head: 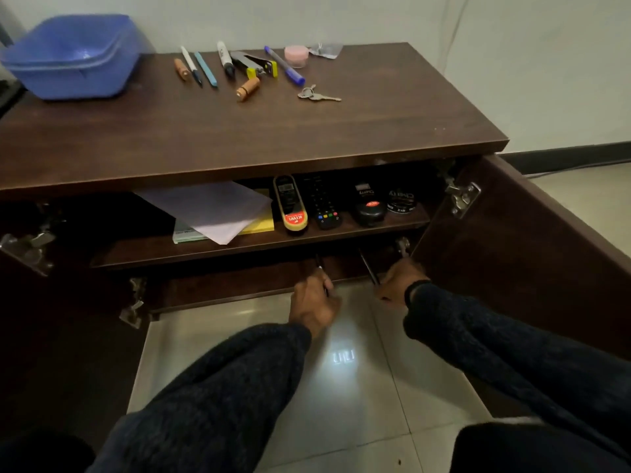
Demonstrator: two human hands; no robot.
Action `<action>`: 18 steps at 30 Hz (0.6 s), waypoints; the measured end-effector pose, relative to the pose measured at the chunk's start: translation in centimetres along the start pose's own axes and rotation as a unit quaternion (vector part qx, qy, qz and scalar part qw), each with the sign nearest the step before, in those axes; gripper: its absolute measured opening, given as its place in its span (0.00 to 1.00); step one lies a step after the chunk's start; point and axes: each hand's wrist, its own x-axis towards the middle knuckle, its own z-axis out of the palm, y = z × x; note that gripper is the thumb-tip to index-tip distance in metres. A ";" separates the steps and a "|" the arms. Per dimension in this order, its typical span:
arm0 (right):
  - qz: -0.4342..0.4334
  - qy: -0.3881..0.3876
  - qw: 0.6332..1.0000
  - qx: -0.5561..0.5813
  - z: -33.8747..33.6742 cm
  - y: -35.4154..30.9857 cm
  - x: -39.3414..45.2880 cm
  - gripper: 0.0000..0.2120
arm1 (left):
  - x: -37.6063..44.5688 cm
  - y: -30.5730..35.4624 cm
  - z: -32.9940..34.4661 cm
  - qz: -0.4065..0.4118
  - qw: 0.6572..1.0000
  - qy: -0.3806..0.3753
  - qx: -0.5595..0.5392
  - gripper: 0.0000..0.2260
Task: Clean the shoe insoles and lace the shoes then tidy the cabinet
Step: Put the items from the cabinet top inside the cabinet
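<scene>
head: i log cabinet (239,131) doors open | left hand (316,302) pinching thin dark rod (321,268) below its shelf | right hand (399,279) gripping second rod (368,266) there | shoe polish (292,203) on shelf

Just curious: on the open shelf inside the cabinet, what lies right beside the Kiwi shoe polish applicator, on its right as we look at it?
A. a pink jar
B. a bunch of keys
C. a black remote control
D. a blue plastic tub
C: the black remote control lies on the shelf just right of the Kiwi applicator; the keys, blue tub and pink jar sit up on the cabinet top.
</scene>
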 end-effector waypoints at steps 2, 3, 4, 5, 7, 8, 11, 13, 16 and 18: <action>0.011 0.046 0.996 0.073 1.3 -0.2 1.3 0.23 | 2.0 0.7 0.8 -0.006 1.000 0.002 -0.013 0.06; 0.015 0.072 0.989 0.127 1.8 -0.4 1.4 0.20 | 2.9 1.0 1.3 -0.012 1.000 0.003 -0.017 0.06; 0.019 0.085 0.979 0.182 2.3 -0.5 1.5 0.15 | 3.7 1.2 1.9 -0.022 1.000 0.001 -0.018 0.07; 0.021 0.105 0.967 0.233 2.9 -0.5 1.7 0.10 | 4.5 1.4 2.4 -0.030 0.999 -0.001 -0.021 0.07; 0.027 0.174 0.944 0.280 4.0 -0.2 2.2 0.08 | 5.6 1.9 3.4 -0.042 0.999 -0.010 -0.024 0.08; 0.041 0.207 0.928 0.307 4.4 0.0 2.3 0.07 | 6.1 2.2 3.9 -0.044 0.999 -0.012 -0.020 0.09; 0.076 0.260 0.871 0.410 5.6 0.3 2.8 0.06 | 7.4 3.1 5.1 -0.041 0.999 -0.025 -0.006 0.14; 0.085 0.284 0.846 0.442 5.7 -0.1 3.0 0.04 | 8.3 3.6 6.0 -0.047 0.998 -0.034 -0.011 0.16; 0.108 0.303 0.824 0.467 5.9 -0.8 3.5 0.05 | 9.5 4.3 6.9 -0.059 0.997 -0.034 -0.023 0.15; 0.120 0.314 0.810 0.481 6.3 -1.1 4.0 0.05 | 10.2 4.4 7.3 -0.065 0.997 -0.024 -0.030 0.14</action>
